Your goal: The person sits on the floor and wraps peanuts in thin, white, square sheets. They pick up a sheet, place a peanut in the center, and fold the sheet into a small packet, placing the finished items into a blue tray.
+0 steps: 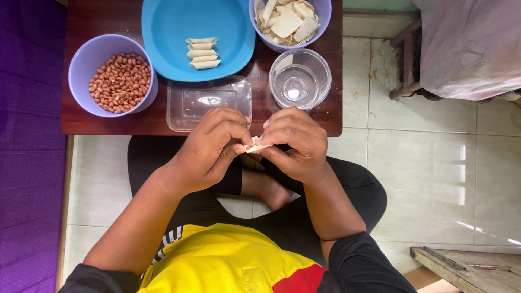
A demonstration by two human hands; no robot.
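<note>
Lilac bowl [81,65] holds peanuts [120,81]; blue plate [168,32] holds rolled wrappers [202,53].

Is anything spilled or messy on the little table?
Nothing stands out. The peanuts stay inside their purple bowl, four folded wrappers lie stacked neatly on the blue plate, and both hands, left hand and right hand, pinch one dough piece.

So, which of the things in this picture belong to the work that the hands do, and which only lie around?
In the work:
- left hand and right hand, together pinching a small pastry piece
- bowl of pastry squares
- bowl of peanuts
- blue plate with four rolled pieces
- glass bowl
- clear rectangular tray

Only lying around:
- wooden board
- covered furniture
</note>
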